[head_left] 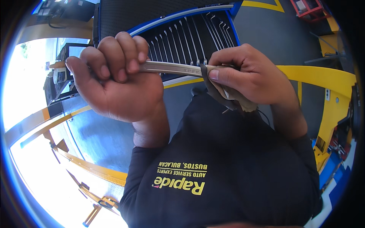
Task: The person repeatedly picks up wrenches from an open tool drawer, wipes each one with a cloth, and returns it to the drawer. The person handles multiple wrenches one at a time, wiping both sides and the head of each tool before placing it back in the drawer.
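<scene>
A silver wrench (173, 68) lies level in front of my chest, held at both ends. My left hand (118, 81), palm turned up, has its fingers curled over the wrench's left end and hides it. At the other end my right hand (247, 74) pinches a dark grey and tan rag (222, 93) around the shaft, thumb on top. The rag's loose part hangs below those fingers. Just beyond, a blue tool drawer (182, 41) stands pulled out, with several wrenches laid side by side on its black liner.
A black ridged mat (152, 13) tops the cabinet behind the drawer. Yellow metal beams (323, 78) run along the right. A red rack (310, 9) stands at the far right. Grey floor (262, 34) with yellow lines surrounds me, and bright light comes in on the left.
</scene>
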Demonstrator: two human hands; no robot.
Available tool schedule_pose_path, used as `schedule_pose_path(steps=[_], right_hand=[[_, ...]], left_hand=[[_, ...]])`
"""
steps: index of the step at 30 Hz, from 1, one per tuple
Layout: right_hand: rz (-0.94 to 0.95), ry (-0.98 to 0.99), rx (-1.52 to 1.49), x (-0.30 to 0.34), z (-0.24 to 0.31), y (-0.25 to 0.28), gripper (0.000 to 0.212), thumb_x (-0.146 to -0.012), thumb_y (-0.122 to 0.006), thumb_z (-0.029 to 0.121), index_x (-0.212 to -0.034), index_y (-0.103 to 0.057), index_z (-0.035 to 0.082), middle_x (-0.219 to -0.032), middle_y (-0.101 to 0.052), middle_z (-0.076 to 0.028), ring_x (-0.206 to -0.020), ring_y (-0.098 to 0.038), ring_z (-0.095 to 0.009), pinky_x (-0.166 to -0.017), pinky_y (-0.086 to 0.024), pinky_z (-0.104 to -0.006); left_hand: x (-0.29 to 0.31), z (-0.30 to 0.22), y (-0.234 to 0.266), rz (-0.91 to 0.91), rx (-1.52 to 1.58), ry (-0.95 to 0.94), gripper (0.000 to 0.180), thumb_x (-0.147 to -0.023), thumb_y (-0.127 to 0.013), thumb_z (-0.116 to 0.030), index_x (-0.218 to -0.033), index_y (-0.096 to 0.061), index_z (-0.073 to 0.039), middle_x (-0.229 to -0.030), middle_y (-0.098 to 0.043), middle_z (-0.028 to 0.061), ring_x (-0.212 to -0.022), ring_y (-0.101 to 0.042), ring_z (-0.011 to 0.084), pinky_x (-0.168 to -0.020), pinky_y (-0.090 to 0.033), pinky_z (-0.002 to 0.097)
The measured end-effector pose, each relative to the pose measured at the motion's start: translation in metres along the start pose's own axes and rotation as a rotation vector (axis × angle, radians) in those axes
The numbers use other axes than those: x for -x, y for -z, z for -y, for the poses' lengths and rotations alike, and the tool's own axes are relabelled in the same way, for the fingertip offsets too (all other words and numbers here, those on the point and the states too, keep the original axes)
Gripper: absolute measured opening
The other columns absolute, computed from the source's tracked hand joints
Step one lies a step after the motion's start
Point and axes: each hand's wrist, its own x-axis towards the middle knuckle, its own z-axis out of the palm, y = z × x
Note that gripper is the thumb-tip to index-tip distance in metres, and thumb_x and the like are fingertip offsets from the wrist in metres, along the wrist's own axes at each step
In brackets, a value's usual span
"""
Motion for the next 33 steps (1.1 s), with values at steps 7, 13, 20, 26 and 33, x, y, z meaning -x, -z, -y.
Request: schedule_pose_path(steps=[7, 13, 20, 26, 33], right_hand=[[-0.025, 0.031, -0.013, -0.001, -0.004, 0.0, 0.025, -0.103, -0.061, 0.018, -0.091, -0.071, -0.001, -0.066, -0.064, -0.003, -0.055, -0.06, -0.008, -0.052, -0.047, -0.0246], [-0.1, 0.038, 0.028, -0.002, -0.002, -0.004, 0.023, -0.098, -0.062, 0.016, -0.086, -0.07, -0.001, -0.064, -0.062, -0.003, -0.054, -0.057, -0.008, -0.051, -0.045, -0.0265], [-0.119, -0.008, 0.002, -0.002, -0.003, -0.01, 0.021, -0.093, -0.061, 0.014, -0.081, -0.069, -0.002, -0.06, -0.059, -0.002, -0.053, -0.054, -0.006, -0.05, -0.042, -0.026], [-0.12, 0.059, -0.067, -0.005, -0.005, -0.017, 0.02, -0.094, -0.062, 0.012, -0.082, -0.068, -0.002, -0.059, -0.058, -0.001, -0.052, -0.052, -0.005, -0.049, -0.041, -0.0253], [-0.113, 0.052, -0.034, -0.004, -0.005, -0.02, 0.018, -0.094, -0.061, 0.009, -0.082, -0.067, -0.002, -0.061, -0.059, -0.001, -0.053, -0.053, -0.004, -0.05, -0.041, -0.0245]], left_hand=[[-0.003, 0.004, -0.008, 0.074, -0.033, -0.011, 0.05, -0.112, -0.039, -0.039, -0.067, -0.044, -0.02, -0.059, -0.042, -0.0035, -0.059, -0.044, 0.0097, -0.065, -0.039, 0.0333], [0.001, 0.007, -0.017, 0.112, -0.064, -0.014, 0.049, -0.113, -0.038, -0.04, -0.068, -0.045, -0.02, -0.059, -0.043, -0.0031, -0.059, -0.046, 0.0104, -0.066, -0.04, 0.0339], [0.002, 0.005, -0.02, 0.145, -0.067, -0.02, 0.05, -0.112, -0.038, -0.042, -0.069, -0.045, -0.02, -0.06, -0.043, -0.0032, -0.06, -0.045, 0.0111, -0.067, -0.039, 0.0346], [0.001, -0.001, -0.019, 0.192, -0.092, -0.039, 0.05, -0.112, -0.036, -0.044, -0.069, -0.044, -0.02, -0.061, -0.044, -0.0033, -0.062, -0.046, 0.0113, -0.068, -0.038, 0.0354], [0.003, -0.005, -0.018, 0.199, -0.09, -0.034, 0.049, -0.111, -0.036, -0.043, -0.069, -0.044, -0.021, -0.061, -0.044, -0.0029, -0.063, -0.046, 0.0111, -0.069, -0.038, 0.0352]])
